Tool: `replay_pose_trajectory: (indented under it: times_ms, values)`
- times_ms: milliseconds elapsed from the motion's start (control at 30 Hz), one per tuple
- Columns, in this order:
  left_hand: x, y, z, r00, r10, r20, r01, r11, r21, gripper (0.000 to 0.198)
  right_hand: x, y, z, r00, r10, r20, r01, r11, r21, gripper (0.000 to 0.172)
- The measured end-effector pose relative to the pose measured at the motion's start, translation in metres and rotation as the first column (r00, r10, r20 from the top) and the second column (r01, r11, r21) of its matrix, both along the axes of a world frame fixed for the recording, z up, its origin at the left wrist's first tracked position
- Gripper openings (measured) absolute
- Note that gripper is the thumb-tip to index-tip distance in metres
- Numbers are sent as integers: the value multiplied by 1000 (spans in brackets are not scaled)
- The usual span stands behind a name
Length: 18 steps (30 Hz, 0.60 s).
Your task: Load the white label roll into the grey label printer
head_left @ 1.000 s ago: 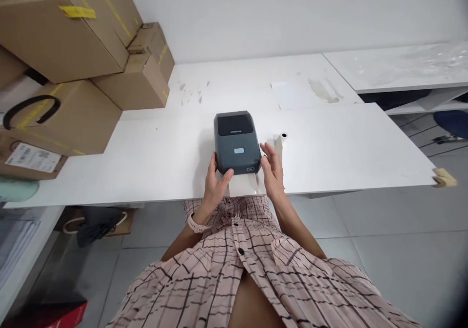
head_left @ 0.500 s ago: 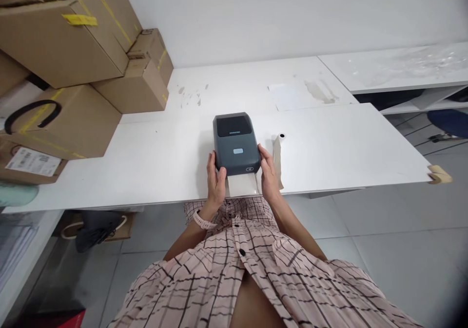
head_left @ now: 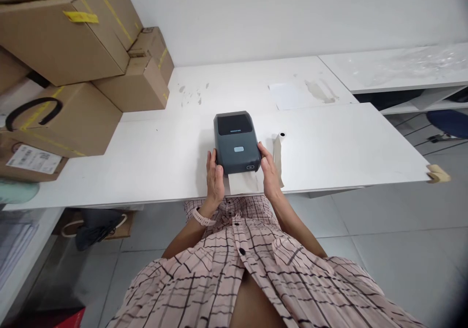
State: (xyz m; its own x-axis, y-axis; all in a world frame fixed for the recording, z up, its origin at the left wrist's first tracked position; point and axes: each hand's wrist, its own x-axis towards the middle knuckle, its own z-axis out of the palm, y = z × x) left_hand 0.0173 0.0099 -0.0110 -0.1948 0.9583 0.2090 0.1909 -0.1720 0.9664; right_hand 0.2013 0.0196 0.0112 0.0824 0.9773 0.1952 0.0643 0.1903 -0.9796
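Observation:
A dark grey label printer [head_left: 237, 145] sits on the white table near its front edge, with a pale button on top and a smoked window at the back. A strip of white label paper [head_left: 242, 183] sticks out from its front. My left hand [head_left: 215, 179] is against the printer's left side, thumb by the front corner. Along the right side, my right hand [head_left: 269, 174] holds it with the fingertips at the edge. Both palms face inward, and the far fingers are partly hidden. Just right of my right hand lies a small paper roll [head_left: 282, 135] with a beige strip [head_left: 278, 157] trailing from it.
Cardboard boxes [head_left: 62, 40] are stacked at the left end of the table [head_left: 340, 143]. A white sheet [head_left: 283, 96] lies toward the back. A tan roll [head_left: 438, 173] is at the right corner. Behind the table rises a white wall [head_left: 256, 16].
My thumbs have eased slightly away from the printer's front corners. The printer stays in practically the same place; the view has shifted a little.

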Motion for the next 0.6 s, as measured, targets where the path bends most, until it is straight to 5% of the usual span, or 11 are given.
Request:
replay_pose_trajectory:
  times_ms: [167, 400, 600]
  values:
    - [1, 0, -2, 995, -2, -101, 5, 1000, 26, 72, -1, 0, 2, 1000, 4, 27, -5, 1000, 12, 59]
    - [2, 2, -7, 994, -51, 94, 46, 998, 53, 73, 0, -1, 0, 999, 28, -44, -27, 1000, 3, 61]
    - [2, 13, 19, 985, -65, 158, 44, 990, 135, 73, 4, 15, 12, 998, 55, -39, -50, 992, 116, 63]
